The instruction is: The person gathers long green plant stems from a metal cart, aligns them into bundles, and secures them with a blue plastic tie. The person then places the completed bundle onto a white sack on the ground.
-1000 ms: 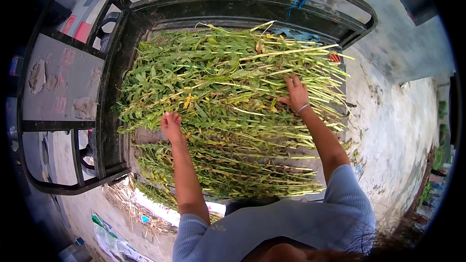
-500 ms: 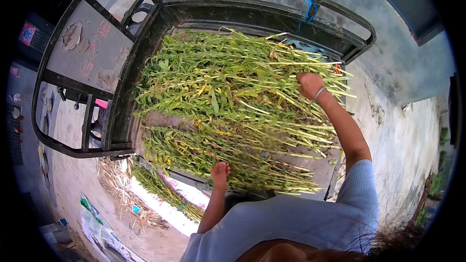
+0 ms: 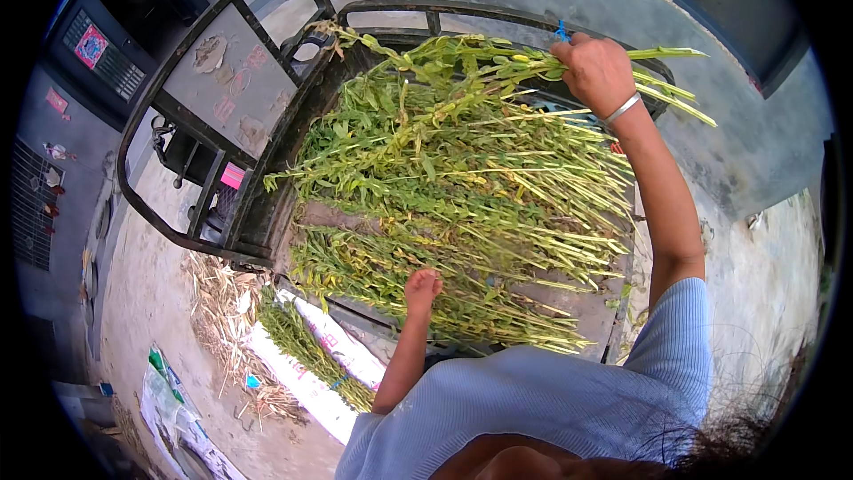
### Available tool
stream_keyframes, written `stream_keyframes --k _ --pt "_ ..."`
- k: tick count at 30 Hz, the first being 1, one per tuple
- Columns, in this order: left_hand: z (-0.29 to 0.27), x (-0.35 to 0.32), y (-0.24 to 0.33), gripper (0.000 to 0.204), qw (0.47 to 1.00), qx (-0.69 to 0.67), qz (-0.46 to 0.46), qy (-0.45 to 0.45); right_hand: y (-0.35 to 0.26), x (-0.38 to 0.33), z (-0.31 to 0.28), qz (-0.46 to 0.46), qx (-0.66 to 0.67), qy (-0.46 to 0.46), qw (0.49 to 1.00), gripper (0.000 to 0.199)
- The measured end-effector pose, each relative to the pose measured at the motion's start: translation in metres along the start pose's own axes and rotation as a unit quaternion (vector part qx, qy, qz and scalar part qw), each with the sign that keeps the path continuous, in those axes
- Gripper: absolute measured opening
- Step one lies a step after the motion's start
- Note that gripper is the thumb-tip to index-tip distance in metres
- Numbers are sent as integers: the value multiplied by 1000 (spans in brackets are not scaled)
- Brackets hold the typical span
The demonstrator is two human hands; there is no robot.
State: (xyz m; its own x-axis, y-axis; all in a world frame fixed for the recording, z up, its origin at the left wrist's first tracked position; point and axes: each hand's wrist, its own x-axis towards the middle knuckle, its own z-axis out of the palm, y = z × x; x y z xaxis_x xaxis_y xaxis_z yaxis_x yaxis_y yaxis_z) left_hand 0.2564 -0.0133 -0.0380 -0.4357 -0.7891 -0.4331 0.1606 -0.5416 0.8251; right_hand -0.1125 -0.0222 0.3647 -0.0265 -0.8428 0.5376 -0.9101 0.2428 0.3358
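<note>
While dry straw is strewn at left, the left hand is held curled near leafy stalks on the cart bed, though whether anything is gripped cannot be told; well apart, above their far side, a green bunch is clamped in the right hand

Two hands, one held plant bunch, one bracelet, one cart, one blue tie far.
</note>
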Motion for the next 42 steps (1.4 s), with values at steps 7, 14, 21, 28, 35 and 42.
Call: stream_keyframes --k 7,14,21,28,35,42 --pt "6 -5 5 11 1000 9 -27 12 32 -59 -2 83 99 -86 988 18" --pt "-10 -26 13 7 998 -10 7 58 53 -32 -63 112 146 -30 982 21" --pt "-25 -34 -9 6 998 16 -13 60 30 -128 32 93 183 -227 952 29" --pt "-2 -58 -19 9 992 33 -108 -54 -26 -299 166 174 326 -349 861 31" --pt "57 -75 -32 14 960 89 -212 -161 -30 -346 163 254 352 -292 852 33" --pt "67 -79 -21 15 960 125 -198 -154 -33 -330 92 319 298 -189 880 28"
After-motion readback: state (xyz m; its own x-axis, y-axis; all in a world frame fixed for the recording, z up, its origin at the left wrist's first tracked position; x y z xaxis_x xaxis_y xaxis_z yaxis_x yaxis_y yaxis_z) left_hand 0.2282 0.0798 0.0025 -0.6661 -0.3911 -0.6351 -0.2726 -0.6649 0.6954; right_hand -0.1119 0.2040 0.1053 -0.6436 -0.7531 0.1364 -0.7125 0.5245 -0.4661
